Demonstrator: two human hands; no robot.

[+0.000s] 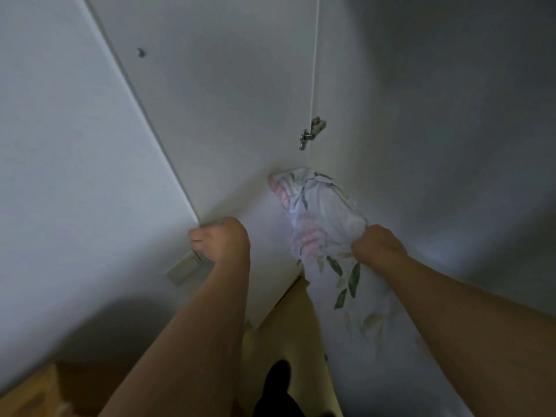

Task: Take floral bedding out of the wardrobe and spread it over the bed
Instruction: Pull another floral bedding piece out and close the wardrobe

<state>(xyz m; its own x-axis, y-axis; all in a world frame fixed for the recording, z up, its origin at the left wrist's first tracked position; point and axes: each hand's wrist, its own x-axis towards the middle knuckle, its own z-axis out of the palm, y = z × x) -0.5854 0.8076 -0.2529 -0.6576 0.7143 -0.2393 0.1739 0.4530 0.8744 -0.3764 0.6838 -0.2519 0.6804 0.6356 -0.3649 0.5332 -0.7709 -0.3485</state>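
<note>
The left hand (221,239) curls shut on the edge of a smooth white wardrobe door (90,152). The right hand (377,246) squeezes soft, crumpled floral bedding (319,212), which runs long from the wardrobe corner down past the arm. A metal hinge (311,132) sits just above.

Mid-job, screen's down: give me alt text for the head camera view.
The right hand grips floral bedding trailing from the white wardrobe toward the floor. The left hand holds the bottom corner of the open door.
</note>
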